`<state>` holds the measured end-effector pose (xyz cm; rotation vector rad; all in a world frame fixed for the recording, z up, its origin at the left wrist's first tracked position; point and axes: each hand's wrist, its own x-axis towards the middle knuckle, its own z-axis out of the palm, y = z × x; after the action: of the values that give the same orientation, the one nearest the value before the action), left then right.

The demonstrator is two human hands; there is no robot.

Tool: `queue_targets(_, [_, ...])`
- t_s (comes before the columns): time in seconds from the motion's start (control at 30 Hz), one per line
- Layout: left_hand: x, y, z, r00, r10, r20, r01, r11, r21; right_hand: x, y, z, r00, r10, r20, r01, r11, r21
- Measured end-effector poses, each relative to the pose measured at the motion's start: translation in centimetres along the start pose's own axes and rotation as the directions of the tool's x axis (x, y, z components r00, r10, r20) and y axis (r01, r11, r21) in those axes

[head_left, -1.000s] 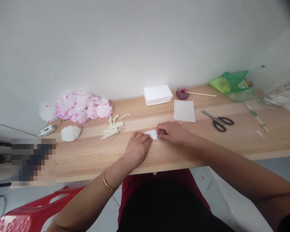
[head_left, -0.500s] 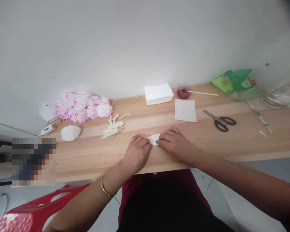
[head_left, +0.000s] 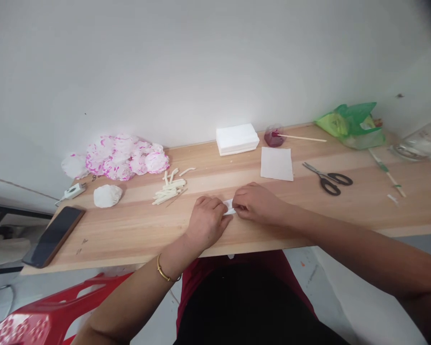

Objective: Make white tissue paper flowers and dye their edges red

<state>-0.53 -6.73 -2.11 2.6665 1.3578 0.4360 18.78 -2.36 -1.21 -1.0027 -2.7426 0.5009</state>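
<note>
Between my two hands, near the table's front edge, lies a small folded piece of white tissue paper (head_left: 229, 207). My left hand (head_left: 209, 218) is closed on its left end, thumb and fingers together. On the right end, my right hand (head_left: 255, 202) pinches the paper with curled fingers. Most of the paper is hidden under the fingers. Beyond my right hand a flat white paper square (head_left: 277, 164) lies on the table, and behind it stands a stack of white tissues (head_left: 237, 139). Left of my left hand is a pile of pale rolled strips (head_left: 169, 190).
Scissors (head_left: 327, 178) lie at right, near a green plastic bag (head_left: 352, 125), a clear jar (head_left: 422, 141) and a thin stick (head_left: 388, 173). A cup of dark red liquid (head_left: 274, 136) holds a stick. At left are pink-edged paper flowers (head_left: 127, 157), a white bundle (head_left: 107, 196) and a phone (head_left: 53, 236).
The white paper between my hands now shows as a narrower, folded strip. My right hand's fingers have curled into a pinch, and my left hand has shifted slightly right.
</note>
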Motion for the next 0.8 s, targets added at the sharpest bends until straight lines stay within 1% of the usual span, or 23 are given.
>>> queue_targets(0.1, [0.2,0.0,0.0,1.000,0.017,0.006,-0.017,0.999,0.030,0.1,0.2,-0.3,1.000,0.002,0.023,-0.002,0.999,0.039])
queue_targets(0.23, [0.2,-0.1,-0.1,0.999,0.038,0.003,-0.038,0.999,0.038,-0.3,0.3,-0.4,0.999,-0.032,0.011,0.032,0.999,0.001])
queue_targets(0.3, [0.2,-0.1,-0.1,0.999,0.033,0.000,-0.033,0.999,0.023,-0.5,0.1,-0.3,0.999,-0.051,0.005,0.051,0.997,-0.060])
queue_targets(0.43, [0.3,0.0,-0.1,1.000,0.021,-0.004,-0.021,1.000,0.020,-0.4,-0.5,0.0,0.996,-0.093,0.014,0.094,0.964,-0.249])
queue_targets(0.5, [0.4,0.0,-0.2,1.000,0.025,0.002,-0.025,0.999,0.031,-0.2,-0.7,0.0,0.995,-0.099,0.021,0.101,0.951,-0.292])
queue_targets(0.57, [0.3,0.0,-0.3,0.999,0.033,0.014,-0.033,0.999,0.041,0.1,-0.8,-0.1,0.996,-0.086,0.028,0.091,0.961,-0.261])
queue_targets(0.67, [0.2,0.2,-0.4,0.999,0.040,0.026,-0.042,0.996,0.079,0.4,-0.6,-0.5,0.997,-0.051,0.049,0.057,0.988,-0.141])
queue_targets(0.8, [0.1,0.4,-0.3,0.998,0.060,-0.002,-0.059,0.985,0.160,0.4,-0.1,-1.1,0.996,-0.011,0.091,0.010,1.000,0.007])
